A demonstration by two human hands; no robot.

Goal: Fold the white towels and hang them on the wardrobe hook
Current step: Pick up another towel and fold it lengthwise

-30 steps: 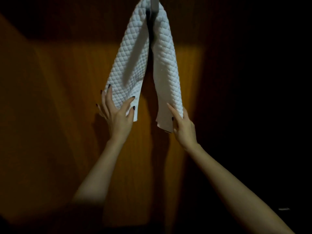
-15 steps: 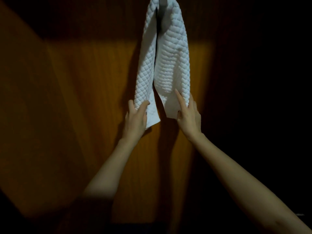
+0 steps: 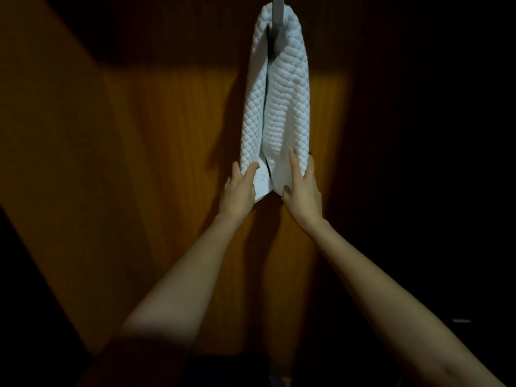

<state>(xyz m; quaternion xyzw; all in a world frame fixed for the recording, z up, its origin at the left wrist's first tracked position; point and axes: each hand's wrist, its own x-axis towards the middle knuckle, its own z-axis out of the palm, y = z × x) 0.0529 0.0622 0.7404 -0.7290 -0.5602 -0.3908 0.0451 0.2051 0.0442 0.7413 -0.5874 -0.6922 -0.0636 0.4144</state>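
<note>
Hanging quilted towel (image 3: 279, 107), flat metal hook (image 3: 278, 7)

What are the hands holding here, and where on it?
Both hold the towel hung on the hook: left hand grips its left lower end, right hand its right lower end.

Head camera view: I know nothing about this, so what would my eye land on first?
The white towel stands out brightest, draped in two quilted halves over the hook at the top. Below, the left hand and right hand each hold one lower end, close together. Behind is a wooden wardrobe panel, lit in the middle and dark around.
</note>
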